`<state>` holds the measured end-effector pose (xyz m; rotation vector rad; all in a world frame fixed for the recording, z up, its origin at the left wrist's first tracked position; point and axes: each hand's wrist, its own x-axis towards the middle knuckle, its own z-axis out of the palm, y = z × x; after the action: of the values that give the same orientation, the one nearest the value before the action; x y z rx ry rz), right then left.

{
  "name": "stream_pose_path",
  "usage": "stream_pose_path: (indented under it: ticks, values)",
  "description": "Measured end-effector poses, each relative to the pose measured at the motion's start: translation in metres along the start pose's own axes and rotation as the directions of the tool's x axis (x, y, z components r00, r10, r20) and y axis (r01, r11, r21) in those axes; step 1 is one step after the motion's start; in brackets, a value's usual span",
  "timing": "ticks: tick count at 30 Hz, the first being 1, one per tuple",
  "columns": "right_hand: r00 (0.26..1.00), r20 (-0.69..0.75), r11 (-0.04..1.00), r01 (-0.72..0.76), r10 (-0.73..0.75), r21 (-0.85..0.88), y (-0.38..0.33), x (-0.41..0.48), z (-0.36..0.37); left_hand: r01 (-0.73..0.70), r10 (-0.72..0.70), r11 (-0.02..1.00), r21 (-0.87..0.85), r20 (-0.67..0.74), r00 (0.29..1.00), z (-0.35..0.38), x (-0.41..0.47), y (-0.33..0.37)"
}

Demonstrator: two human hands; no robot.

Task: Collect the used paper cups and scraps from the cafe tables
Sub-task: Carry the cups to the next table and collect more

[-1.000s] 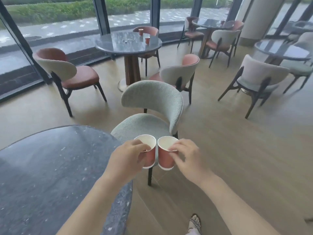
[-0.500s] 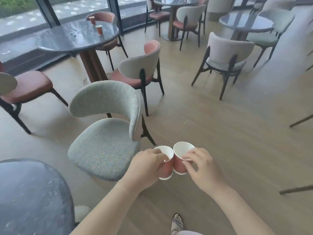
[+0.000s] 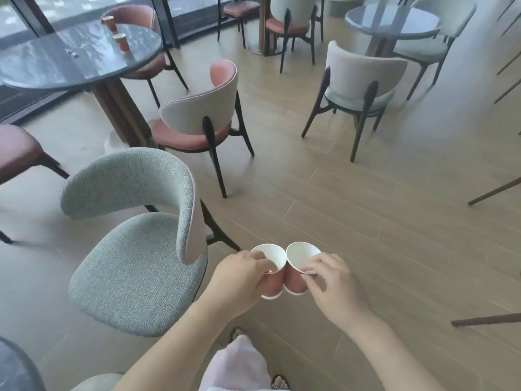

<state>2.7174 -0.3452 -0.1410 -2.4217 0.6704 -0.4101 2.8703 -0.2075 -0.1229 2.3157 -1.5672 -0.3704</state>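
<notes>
Beyond the grey chair (image 3: 135, 266), up to its left, the round table (image 3: 42, 71) carries two upright paper cups, the rear cup (image 3: 109, 23) and the front cup (image 3: 121, 42). They stand close together near the table's right edge. Just right of the grey chair's seat, over the floor (image 3: 366, 207), your left hand (image 3: 239, 277) curls round the left cup (image 3: 275, 285), a fingertip hooked over its rim. The right cup (image 3: 294, 282) touches it side to side, both mouths up. Further right of the chair, your right hand (image 3: 335, 289) pinches that cup's rim with its fingertips, the other fingers loosely spread.
</notes>
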Motion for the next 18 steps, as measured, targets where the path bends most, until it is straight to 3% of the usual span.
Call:
stream_pose_path:
  ticks: [10,18]
  values:
    - [0.991,0.054,0.993,0.121,-0.121,-0.011,0.0,0.199,0.024,0.162,-0.188,0.977,-0.136,-0.202,0.961,-0.048,0.12,-0.104]
    - [0.974,0.052,0.976,0.22,-0.22,0.004,-0.025,0.362,0.041,0.229,-0.257,0.964,-0.135,-0.256,0.932,-0.11,0.219,-0.194]
